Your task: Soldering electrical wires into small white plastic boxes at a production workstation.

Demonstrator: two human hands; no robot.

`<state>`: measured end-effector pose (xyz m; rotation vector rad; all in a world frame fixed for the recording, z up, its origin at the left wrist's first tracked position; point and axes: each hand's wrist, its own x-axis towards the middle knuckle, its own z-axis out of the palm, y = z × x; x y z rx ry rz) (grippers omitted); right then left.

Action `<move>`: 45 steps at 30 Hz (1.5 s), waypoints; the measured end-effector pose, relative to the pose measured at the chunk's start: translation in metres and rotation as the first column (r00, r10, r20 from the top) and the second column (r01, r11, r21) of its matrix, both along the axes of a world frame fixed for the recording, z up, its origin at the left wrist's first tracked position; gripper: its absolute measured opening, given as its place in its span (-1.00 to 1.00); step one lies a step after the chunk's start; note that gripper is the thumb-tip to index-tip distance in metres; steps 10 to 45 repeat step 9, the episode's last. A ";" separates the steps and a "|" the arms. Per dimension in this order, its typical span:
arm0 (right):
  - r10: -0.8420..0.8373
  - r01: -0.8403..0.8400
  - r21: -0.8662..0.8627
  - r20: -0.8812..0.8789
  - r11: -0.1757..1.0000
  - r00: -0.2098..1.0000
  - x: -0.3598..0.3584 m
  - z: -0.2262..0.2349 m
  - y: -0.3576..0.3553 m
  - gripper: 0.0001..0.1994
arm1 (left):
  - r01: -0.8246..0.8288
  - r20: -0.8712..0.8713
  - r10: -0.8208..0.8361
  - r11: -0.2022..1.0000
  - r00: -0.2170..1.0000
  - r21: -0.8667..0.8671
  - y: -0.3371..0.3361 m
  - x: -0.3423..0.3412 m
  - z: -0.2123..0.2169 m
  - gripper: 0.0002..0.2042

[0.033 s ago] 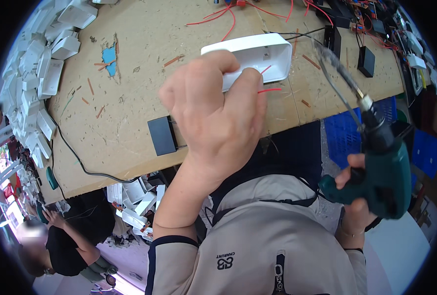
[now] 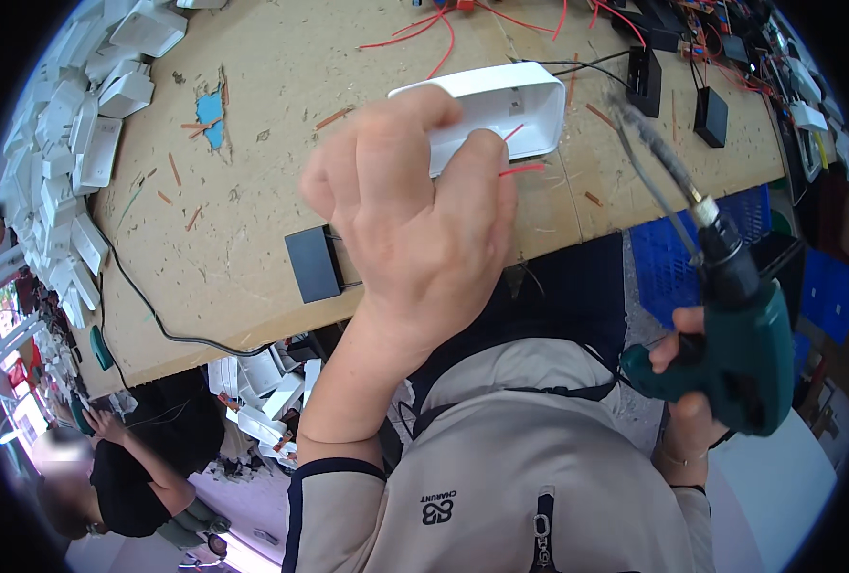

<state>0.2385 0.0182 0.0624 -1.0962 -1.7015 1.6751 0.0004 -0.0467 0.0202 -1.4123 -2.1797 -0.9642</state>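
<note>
My left hand (image 2: 415,201) is closed round the near left part of a white plastic box (image 2: 542,95), above the bench. The box's open side faces me, and a small metal piece shows on its inner wall. Beside my thumb a red wire (image 2: 525,171) sticks out; its other end is hidden by my hand. My right hand (image 2: 687,353) grips a green pistol-shaped soldering gun (image 2: 751,363), raised off the bench's front edge on the right. Its long tip, with a thin tube alongside, points up and left, short of the box, and looks blurred.
White plastic housings (image 2: 66,143) are heaped along the left edge of the cardboard-topped bench (image 2: 253,191). A flat black box (image 2: 314,265) lies near its front edge. Black boxes (image 2: 712,118) and red wires lie at the far right. Blue crates (image 2: 663,253) stand below. Another person (image 2: 138,468) works at lower left.
The soldering gun in my right hand has shifted slightly left and down. My left hand and the white box have moved very slightly left.
</note>
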 end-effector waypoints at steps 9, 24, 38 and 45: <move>0.241 -0.249 0.067 0.113 0.966 0.964 0.013 -0.007 -0.013 -0.25 | 0.050 0.085 -0.045 0.997 0.995 -0.054 0.010 -0.011 -0.004 -0.96; 0.241 -0.249 0.067 0.113 0.966 0.964 0.013 -0.007 -0.013 -0.25 | 0.050 0.085 -0.045 0.997 0.995 -0.054 0.010 -0.011 -0.004 -0.96; 0.241 -0.249 0.067 0.113 0.966 0.964 0.013 -0.007 -0.013 -0.25 | 0.050 0.085 -0.045 0.997 0.995 -0.054 0.010 -0.011 -0.004 -0.96; 0.241 -0.249 0.067 0.113 0.966 0.964 0.013 -0.007 -0.013 -0.25 | 0.050 0.085 -0.045 0.997 0.995 -0.054 0.010 -0.011 -0.004 -0.96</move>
